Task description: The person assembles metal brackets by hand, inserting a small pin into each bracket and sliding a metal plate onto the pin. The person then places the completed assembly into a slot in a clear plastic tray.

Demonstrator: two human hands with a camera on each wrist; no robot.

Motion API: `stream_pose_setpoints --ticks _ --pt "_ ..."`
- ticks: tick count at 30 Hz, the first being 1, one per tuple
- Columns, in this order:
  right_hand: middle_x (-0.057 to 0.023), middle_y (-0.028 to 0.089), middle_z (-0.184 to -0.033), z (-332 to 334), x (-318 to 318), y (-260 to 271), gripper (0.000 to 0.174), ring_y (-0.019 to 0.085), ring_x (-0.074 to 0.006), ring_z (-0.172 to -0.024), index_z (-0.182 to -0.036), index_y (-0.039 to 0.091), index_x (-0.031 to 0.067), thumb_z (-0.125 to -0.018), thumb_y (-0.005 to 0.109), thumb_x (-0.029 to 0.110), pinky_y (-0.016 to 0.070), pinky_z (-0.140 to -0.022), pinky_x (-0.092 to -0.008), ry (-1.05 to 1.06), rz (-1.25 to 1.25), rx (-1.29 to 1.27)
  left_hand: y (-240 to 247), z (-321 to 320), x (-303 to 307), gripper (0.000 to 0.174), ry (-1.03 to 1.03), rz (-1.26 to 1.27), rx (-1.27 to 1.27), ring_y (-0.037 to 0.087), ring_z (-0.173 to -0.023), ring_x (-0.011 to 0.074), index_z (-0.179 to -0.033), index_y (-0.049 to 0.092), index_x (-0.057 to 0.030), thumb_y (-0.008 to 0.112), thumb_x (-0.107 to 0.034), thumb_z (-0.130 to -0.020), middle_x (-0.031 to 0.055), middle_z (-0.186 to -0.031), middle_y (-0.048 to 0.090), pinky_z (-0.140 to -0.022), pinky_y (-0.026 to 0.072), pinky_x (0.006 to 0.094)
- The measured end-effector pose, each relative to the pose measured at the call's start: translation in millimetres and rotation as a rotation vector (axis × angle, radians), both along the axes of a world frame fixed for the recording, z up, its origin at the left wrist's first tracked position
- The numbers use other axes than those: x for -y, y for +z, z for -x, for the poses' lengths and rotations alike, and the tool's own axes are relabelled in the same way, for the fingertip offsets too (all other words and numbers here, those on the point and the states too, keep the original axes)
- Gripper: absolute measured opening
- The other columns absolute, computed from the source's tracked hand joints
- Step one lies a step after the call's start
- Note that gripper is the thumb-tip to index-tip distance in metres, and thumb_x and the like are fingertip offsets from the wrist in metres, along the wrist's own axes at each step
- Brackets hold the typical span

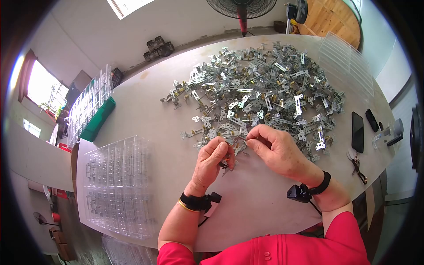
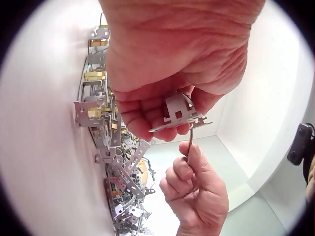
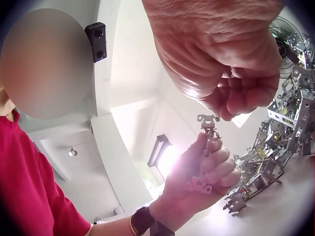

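Note:
My left hand [image 1: 211, 162] grips a stamped metal bracket [image 2: 178, 109] with square cut-outs, its fingers curled around the body. One flat, holed end of the bracket sticks up past the thumb in the right wrist view. Between the thumb and forefinger of my right hand [image 1: 279, 151] is a thin metal rod [image 2: 191, 141], its upper end right at the bracket's edge. What kind of piece the rod is I cannot tell. Both hands meet over the near edge of a large pile of similar metal brackets [image 1: 265, 99], some with brass-coloured blocks.
Clear plastic compartment trays [image 1: 119, 185] lie stacked on the left of the table [image 1: 145, 115]. More trays stand by a green bin [image 1: 99, 119] at far left. Another clear tray [image 1: 346, 66] lies at back right. A phone [image 1: 357, 132] and small snips [image 1: 357, 168] lie on the right.

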State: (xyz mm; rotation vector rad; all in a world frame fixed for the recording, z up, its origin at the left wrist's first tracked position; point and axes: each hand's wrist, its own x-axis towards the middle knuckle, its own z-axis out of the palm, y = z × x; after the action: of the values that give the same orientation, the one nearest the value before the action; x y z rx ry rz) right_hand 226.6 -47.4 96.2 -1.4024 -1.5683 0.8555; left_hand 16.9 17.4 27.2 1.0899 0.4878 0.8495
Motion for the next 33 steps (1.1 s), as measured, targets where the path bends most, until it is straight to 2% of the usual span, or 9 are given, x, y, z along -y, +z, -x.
stream_pose_setpoints --ticks 4,6,9,18,24,28,30,31,33 --pt "-0.005 0.066 -0.078 -1.8 -3.0 -2.7 0.011 0.058 -0.0093 -0.069 -0.104 0.063 0.0016 -0.099 0.063 0.011 0.0481 -0.063 -0.0277 0.023 0.056 -0.059 0.0 0.2 0.2 0.031 -0.027 -0.1 -0.119 0.057 -0.07 0.0131 -0.098 0.059 -0.0041 0.056 -0.035 -0.105 0.0053 -0.078 0.062 -0.066 0.0459 0.0283" --pt "-0.0009 0.063 -0.079 -4.5 -6.0 -7.9 0.014 0.056 -0.0084 -0.071 -0.109 0.062 0.0023 -0.102 0.06 0.014 0.0477 -0.065 -0.0255 0.078 0.198 -0.273 0.3 -0.3 0.4 0.034 -0.048 -0.155 -0.165 0.058 -0.071 0.0121 -0.098 0.06 -0.0029 0.057 -0.036 -0.104 0.0036 -0.079 0.062 -0.066 0.0465 0.0272" --pt "0.0023 0.059 -0.078 -8.3 -7.8 -2.3 0.019 0.053 -0.0071 -0.069 -0.113 0.062 0.0032 -0.105 0.055 0.019 0.0468 -0.065 -0.0235 0.111 0.325 -0.343 0.3 0.3 0.2 0.034 -0.055 -0.153 -0.154 0.056 -0.07 0.0114 -0.097 0.061 -0.003 0.058 -0.036 -0.104 0.0029 -0.08 0.062 -0.066 0.0461 0.0271" --pt "0.0015 0.061 -0.086 -16.7 -13.5 -4.2 0.022 0.054 -0.0057 -0.075 -0.114 0.063 0.0052 -0.106 0.054 0.023 0.0469 -0.067 -0.0222 0.245 0.494 -0.426 7.3 2.0 4.2 0.029 -0.101 -0.207 -0.316 0.055 -0.072 0.0075 -0.096 0.064 -0.0031 0.064 -0.032 -0.102 -0.0009 -0.08 0.061 -0.065 0.0451 0.0239" --pt "0.0035 0.061 -0.087 -14.6 -12.2 -8.7 0.017 0.054 -0.004 -0.077 -0.109 0.065 0.0079 -0.104 0.059 0.023 0.046 -0.068 -0.0216 0.239 0.472 -0.418 4.8 -1.9 7.6 0.032 -0.085 -0.27 -0.371 0.051 -0.069 0.0061 -0.093 0.062 -0.0025 0.069 -0.033 -0.098 -0.0017 -0.073 0.056 -0.06 0.0425 0.0247" --pt "0.0037 0.061 -0.089 -15.8 -14.4 -15.8 0.014 0.055 -0.0044 -0.08 -0.108 0.065 0.0073 -0.103 0.061 0.019 0.0463 -0.071 -0.0224 0.267 0.428 -0.393 7.9 -1.0 6.9 0.025 -0.122 -0.312 -0.378 0.054 -0.071 0.0059 -0.099 0.065 -0.0022 0.068 -0.027 -0.1 -0.002 -0.078 0.059 -0.063 0.0445 0.0231" --pt "0.0041 0.061 -0.09 -11.1 -13.4 -18.8 0.011 0.055 -0.005 -0.083 -0.107 0.065 0.0061 -0.102 0.062 0.016 0.0469 -0.074 -0.0232 0.232 0.238 -0.395 17.1 -2.8 10.6 0.023 -0.169 -0.364 -0.479 0.052 -0.07 0.0061 -0.098 0.065 -0.0019 0.068 -0.025 -0.1 -0.0018 -0.076 0.058 -0.063 0.0441 0.0241" --pt "0.0041 0.061 -0.09 -9.8 -13.1 -20.8 0.011 0.055 -0.005 -0.083 -0.107 0.065 0.0061 -0.102 0.062 0.016 0.0469 -0.074 -0.0232 0.231 0.238 -0.396 16.3 -4.4 11.2 0.023 -0.169 -0.365 -0.479 0.052 -0.07 0.0061 -0.098 0.065 -0.0019 0.068 -0.025 -0.1 -0.0018 -0.076 0.058 -0.063 0.0441 0.0241" --pt "0.0044 0.061 -0.09 -8.4 -12.9 -23.5 0.011 0.055 -0.0051 -0.084 -0.107 0.065 0.0063 -0.103 0.062 0.016 0.0469 -0.076 -0.0236 0.126 0.076 -0.37 13.3 -9.1 13.0 0.02 -0.031 -0.578 -0.469 0.051 -0.069 0.0067 -0.098 0.065 -0.0019 0.068 -0.022 -0.099 -0.0014 -0.074 0.058 -0.063 0.0435 0.0252"
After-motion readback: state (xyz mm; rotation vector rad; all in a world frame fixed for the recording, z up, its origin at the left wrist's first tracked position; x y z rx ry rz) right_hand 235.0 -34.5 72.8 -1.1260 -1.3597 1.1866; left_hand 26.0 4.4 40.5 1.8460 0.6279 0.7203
